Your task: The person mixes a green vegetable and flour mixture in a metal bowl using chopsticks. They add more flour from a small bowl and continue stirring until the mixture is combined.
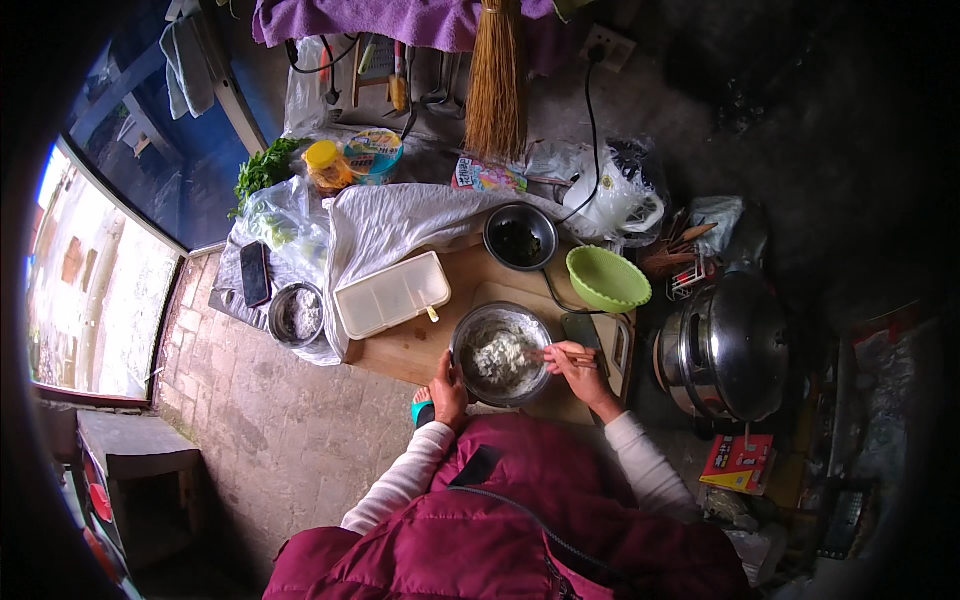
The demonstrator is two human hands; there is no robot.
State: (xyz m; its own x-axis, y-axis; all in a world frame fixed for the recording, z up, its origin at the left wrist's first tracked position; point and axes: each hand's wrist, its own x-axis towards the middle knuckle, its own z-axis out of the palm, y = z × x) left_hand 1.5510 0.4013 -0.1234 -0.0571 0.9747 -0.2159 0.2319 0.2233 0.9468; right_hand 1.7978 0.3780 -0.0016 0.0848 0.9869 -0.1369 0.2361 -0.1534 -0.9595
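Observation:
A steel mixing bowl (463, 325) stands on the wooden boards in front of me, holding lumpy, floury dough (504, 355). My left hand (450, 394) grips the bowl's left rim. Chopsticks (581, 359) are held in my right hand (579, 373), their tips in the dough. Right behind that hand lies a dark-bladed cleaver (581, 330), partly covered. A smaller metal bowl with dark greens (520, 237) and a light green plastic basket (609, 279) stand beyond the mixing bowl. To the left are a lidded white plastic container (392, 295) and a metal bowl of flour (296, 314).
A phone (256, 274) lies on the cloth at the left. A large steel pot (720, 349) stands at the right. A black cord (594, 142) runs down to the boards. Along the back are a yellow-lidded jar (325, 165), an instant noodle tub (373, 156) and a hanging straw broom (496, 82).

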